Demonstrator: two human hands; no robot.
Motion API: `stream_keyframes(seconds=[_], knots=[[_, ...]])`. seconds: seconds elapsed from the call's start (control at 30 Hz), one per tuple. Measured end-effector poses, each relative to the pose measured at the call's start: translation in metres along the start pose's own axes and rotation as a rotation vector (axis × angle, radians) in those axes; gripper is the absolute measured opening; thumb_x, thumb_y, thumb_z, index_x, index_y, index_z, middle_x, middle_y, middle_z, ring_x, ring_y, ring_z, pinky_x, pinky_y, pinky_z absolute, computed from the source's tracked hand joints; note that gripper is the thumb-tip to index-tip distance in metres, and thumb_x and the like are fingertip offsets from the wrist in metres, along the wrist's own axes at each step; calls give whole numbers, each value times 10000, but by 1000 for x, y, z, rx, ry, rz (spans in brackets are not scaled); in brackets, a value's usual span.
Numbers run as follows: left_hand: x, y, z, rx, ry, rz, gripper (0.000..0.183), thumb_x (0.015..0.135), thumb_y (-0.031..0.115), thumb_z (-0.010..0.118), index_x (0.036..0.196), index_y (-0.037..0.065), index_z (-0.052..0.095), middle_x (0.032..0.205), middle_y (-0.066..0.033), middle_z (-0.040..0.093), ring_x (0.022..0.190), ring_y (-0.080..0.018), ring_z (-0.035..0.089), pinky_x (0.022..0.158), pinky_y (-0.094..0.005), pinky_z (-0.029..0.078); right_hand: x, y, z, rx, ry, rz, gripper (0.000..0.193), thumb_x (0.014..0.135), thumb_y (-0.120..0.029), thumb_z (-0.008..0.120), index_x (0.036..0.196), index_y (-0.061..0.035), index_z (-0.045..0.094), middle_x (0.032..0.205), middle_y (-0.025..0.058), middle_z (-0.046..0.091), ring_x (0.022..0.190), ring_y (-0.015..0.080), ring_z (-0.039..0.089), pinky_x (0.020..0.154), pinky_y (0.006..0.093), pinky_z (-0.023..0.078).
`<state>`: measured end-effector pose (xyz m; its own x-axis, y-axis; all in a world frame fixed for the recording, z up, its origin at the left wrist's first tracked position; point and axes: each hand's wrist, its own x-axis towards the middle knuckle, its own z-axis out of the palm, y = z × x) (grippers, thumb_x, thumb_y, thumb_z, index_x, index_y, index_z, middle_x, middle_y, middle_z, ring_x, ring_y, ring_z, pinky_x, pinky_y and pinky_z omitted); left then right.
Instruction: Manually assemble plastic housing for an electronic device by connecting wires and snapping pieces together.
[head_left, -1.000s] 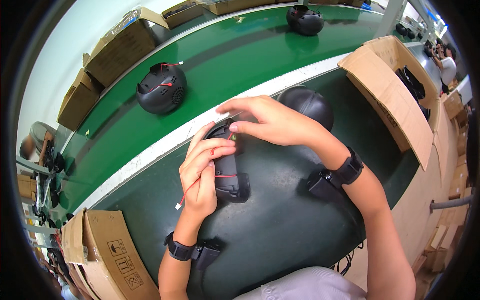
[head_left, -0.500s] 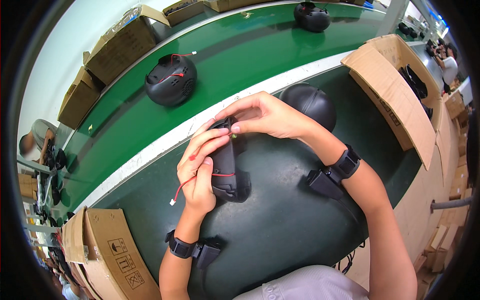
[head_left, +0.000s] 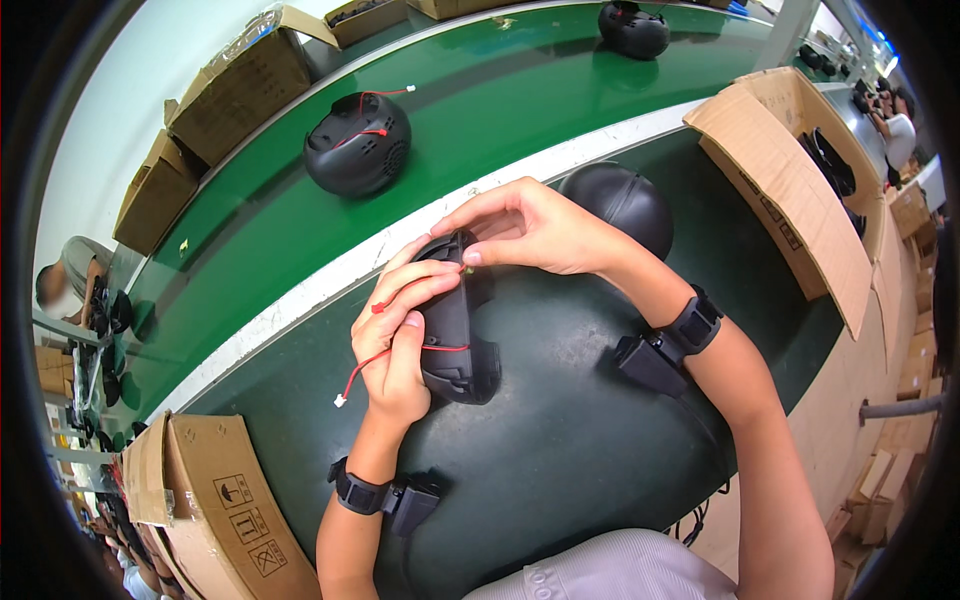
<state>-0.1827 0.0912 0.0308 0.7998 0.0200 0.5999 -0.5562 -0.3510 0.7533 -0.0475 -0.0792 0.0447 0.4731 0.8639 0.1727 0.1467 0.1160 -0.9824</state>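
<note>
My left hand is wrapped round a black plastic housing, a rounded shell tipped on its side above the bench. My right hand grips the far end of the same shell with thumb and fingers. By the right thumb tip shows a tiny red and green bit, too small to name. A red wire crosses the housing and runs out past the left thumb to a white connector. On the back of my left fingers lies a small red connector.
A round black housing stands behind my right wrist. On the green conveyor belt are a black housing with red wires and another housing farther off. Open cardboard boxes flank the dark green bench: one right, one left.
The housings on the belt have shifted to the right and slightly away. The small red connector has moved a little up and left on my left fingers. Both hands keep their places on the shell.
</note>
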Motion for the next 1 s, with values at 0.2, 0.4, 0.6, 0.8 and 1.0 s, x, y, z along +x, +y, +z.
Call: stream_keyframes(seconds=[0.2, 0.4, 0.6, 0.8, 1.0], knots=[[1, 4, 3, 16, 33, -26, 328, 867, 90, 431, 1016, -68, 677, 1092, -183, 654, 1244, -399, 499, 1061, -473, 352, 0, 2, -1, 5, -13, -18, 353, 869, -30, 662, 1217, 18, 621, 1170, 113, 654, 1037, 153, 623, 938, 300, 500], [0, 0, 1, -15, 22, -23, 304, 868, 93, 445, 978, -66, 679, 1067, -178, 659, 1246, -406, 493, 1061, -479, 347, 1, 4, -1, 36, 2, 14, 351, 874, -25, 653, 1220, 18, 618, 1164, 108, 656, 1020, 151, 628, 931, 302, 506], [0, 0, 2, -19, 19, -18, 305, 868, 101, 450, 977, -66, 681, 1062, -177, 662, 1237, -405, 498, 1061, -481, 345, -1, 2, 1, 21, 22, -23, 369, 861, -15, 663, 1225, 18, 613, 1155, 103, 658, 984, 145, 634, 908, 305, 522], [0, -1, 2, -37, 59, -30, 309, 875, 116, 456, 994, -57, 682, 1069, -175, 660, 1238, -404, 498, 1061, -475, 345, -1, 2, 7, -195, 11, -66, 431, 827, -26, 697, 1248, -27, 608, 1123, 92, 660, 951, 139, 635, 928, 326, 525], [-3, 0, 2, -40, 44, -52, 296, 897, 129, 458, 996, -45, 676, 1075, -172, 653, 1239, -396, 500, 1060, -472, 345, -3, 2, 1, -94, -30, 8, 430, 858, -52, 674, 1273, 1, 577, 1209, 111, 633, 1061, 168, 616, 971, 345, 495]])
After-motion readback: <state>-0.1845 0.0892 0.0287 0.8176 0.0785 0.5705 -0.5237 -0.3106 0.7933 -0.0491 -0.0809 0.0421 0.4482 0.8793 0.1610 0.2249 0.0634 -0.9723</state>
